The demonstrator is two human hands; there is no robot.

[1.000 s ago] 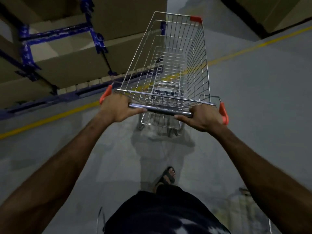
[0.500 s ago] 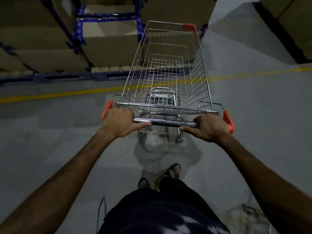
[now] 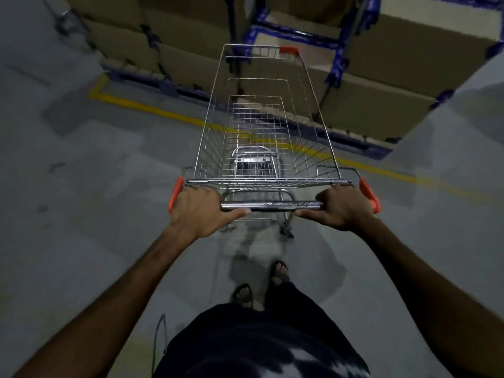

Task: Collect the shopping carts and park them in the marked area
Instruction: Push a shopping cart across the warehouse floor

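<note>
Behind yellow floor line (image 3: 152,110): empty wire shopping cart (image 3: 268,124), nose over line, facing boxed racking (image 3: 381,85). Left hand (image 3: 197,211), right hand (image 3: 342,208) clenched round handle bar (image 3: 272,206). Risk: overshoot, cart front striking cartons beyond line.

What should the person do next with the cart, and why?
Probably ease the cart gently forward. Both hands, left hand and right hand, grip the handle, and the basket is empty. Its front already reaches over the yellow line toward stacked boxes, so a hard push risks a bump.
</note>
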